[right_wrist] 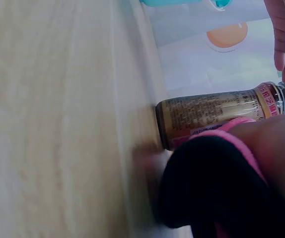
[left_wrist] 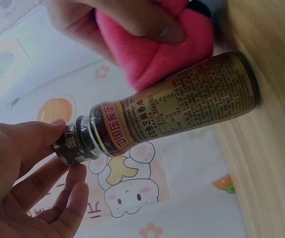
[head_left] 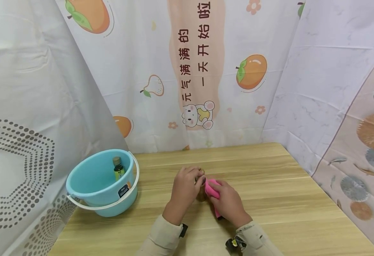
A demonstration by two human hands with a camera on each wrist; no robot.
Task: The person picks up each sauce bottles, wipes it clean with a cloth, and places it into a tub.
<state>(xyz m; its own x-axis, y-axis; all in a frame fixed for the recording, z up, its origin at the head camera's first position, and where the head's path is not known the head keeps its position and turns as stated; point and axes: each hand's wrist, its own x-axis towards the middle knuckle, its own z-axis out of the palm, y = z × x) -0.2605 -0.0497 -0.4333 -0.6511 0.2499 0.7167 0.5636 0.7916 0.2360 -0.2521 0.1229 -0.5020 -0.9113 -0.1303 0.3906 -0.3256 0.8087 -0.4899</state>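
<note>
A glass bottle of sesame oil (left_wrist: 197,91) with a gold label and dark cap stands upright on the table. My left hand (head_left: 185,185) pinches its cap (left_wrist: 69,148) between thumb and fingers. In my right hand (head_left: 230,203) is a bunched pink cloth (head_left: 212,189), pressed against the side of the bottle. The cloth's dark side (right_wrist: 207,178) faces the right wrist camera, a loose end hanging near the tabletop. From the head view, the hands cover most of the bottle.
On the left of the wooden table (head_left: 286,192) stands a light blue bucket (head_left: 110,209) with a white handle (head_left: 102,207). Inside it is a small bottle (head_left: 119,171) with a green-yellow label. Printed curtains (head_left: 155,117) hang behind and at both sides.
</note>
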